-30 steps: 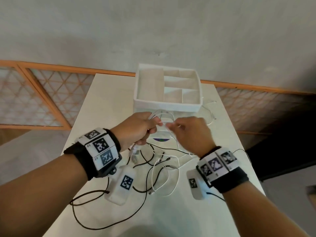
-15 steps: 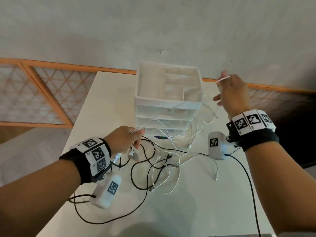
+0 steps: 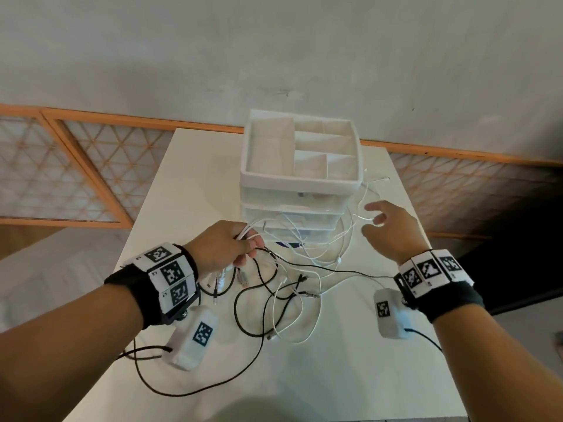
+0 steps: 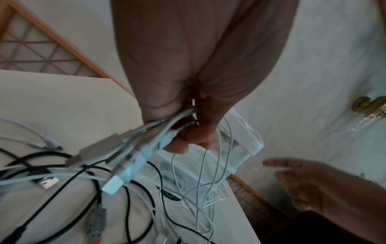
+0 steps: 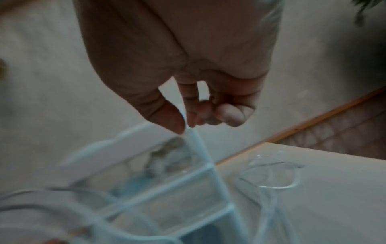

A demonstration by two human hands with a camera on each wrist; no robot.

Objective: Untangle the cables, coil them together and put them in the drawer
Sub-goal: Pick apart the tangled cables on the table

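The right hand [image 3: 393, 229] came down from beside the drawer unit's [image 3: 300, 178] top tray to its lower right side, fingers spread over the white cable [image 3: 350, 233]. That cable went slack and dropped onto the worktop [image 3: 350, 376]. The left hand [image 3: 222, 248] lifted slightly.

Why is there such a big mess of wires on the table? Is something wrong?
Nothing looks broken. Black cables and white cables lie knotted together on the table, and some white ones trail round the drawer unit. The left hand holds a bunch of ends; the right hand hovers open.
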